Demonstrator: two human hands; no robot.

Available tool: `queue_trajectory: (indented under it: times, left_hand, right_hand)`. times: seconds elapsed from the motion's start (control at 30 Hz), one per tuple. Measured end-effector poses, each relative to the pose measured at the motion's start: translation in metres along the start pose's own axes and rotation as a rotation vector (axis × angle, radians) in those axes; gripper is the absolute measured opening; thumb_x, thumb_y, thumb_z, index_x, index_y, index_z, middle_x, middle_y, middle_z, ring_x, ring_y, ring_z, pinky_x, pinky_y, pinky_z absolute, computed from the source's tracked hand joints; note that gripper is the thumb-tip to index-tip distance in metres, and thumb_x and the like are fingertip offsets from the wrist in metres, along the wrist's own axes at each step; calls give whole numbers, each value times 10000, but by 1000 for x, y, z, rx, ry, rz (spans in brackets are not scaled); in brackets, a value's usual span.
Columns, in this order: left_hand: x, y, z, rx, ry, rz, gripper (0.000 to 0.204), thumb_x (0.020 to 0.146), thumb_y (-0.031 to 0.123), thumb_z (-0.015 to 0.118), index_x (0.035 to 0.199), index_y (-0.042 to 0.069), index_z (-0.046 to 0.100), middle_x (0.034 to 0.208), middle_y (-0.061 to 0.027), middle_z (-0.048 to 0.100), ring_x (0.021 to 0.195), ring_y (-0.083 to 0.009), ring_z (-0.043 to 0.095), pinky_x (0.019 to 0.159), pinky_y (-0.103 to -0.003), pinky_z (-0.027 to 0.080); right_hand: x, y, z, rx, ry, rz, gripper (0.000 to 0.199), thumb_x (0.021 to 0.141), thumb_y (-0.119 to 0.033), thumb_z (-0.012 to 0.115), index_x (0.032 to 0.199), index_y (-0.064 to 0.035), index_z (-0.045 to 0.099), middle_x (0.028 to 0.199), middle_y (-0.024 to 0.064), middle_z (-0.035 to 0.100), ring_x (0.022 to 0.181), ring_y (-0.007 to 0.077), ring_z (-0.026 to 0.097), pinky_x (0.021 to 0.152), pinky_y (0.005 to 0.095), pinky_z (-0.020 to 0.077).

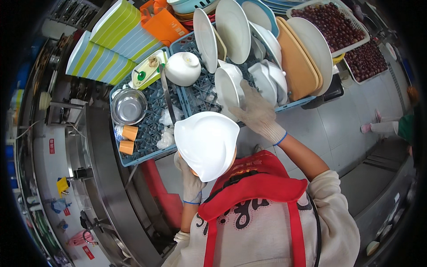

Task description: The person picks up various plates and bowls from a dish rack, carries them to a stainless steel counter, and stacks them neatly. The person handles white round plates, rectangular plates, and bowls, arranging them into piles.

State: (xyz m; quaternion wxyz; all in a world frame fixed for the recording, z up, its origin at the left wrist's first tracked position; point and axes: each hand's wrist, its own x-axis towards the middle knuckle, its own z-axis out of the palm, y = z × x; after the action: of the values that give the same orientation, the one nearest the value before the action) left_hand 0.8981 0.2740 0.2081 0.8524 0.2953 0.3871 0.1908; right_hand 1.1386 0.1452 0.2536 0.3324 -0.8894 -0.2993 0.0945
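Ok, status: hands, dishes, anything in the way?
Left hand holding curved white dish. Right hand at white bowl, grip unclear. Large plates crowd behind.

white dish (207, 142), blue crate (147, 157), tan trays (293, 73), red apron (255, 196), green-blue-white-striped boxes (126, 35), orange bag (163, 27)

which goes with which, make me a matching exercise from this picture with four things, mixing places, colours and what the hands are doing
Column one:
1. left hand
2. right hand
3. metal bowl
4. fruit

Column two:
A. dark red
B. touching a tilted white bowl
C. in the left blue crate
D. holding a white dish

Pairs: 1-D, 2-B, 3-C, 4-A
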Motion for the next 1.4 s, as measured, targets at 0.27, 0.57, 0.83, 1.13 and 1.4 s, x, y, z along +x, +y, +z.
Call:
queue_trajectory:
  times: [0.27,0.57,0.83,1.13,1.4]
  left_hand:
    - [-2,3,-14,-49,-11,34,631,894,520,474,1308,63,338,1249,-120,479,1075,-254,566,839,-377,543]
    - [8,4,-30,-121,-41,-28,597,936,493,393,1373,111,252,1316,-100,427,1166,-248,501,906,-376,509]
    - [24,-3,-48,-159,-45,-36,554,954,458,370,1380,127,243,1329,-98,419,1160,-222,512,887,-369,525]
    - [37,4,-25,-121,-123,-63,537,963,429,363,1389,132,228,1333,-96,415,1176,-187,500,917,-306,511]
    - [36,-4,-7,-48,-169,-38,567,955,447,361,1394,121,211,1360,-112,371,1239,-210,433,972,-334,473]
  right_hand:
    - [50,-10,27,-51,-120,130,517,798,-264,520,1219,5,386,929,255,612,865,387,613,771,455,481]
    - [49,-18,9,-63,115,95,448,800,-223,516,1200,-27,467,932,251,618,882,398,602,794,452,470]
    - [-1,-33,-87,931,235,159,552,832,-149,598,1296,61,386,1022,225,614,850,235,663,682,313,568]
    - [-25,-14,-12,1122,-125,267,585,817,-170,630,1276,101,390,1077,237,581,856,241,649,684,302,564]
    - [-39,10,24,617,-3,159,626,820,-269,643,1318,27,404,1195,198,525,1048,239,551,898,302,442]
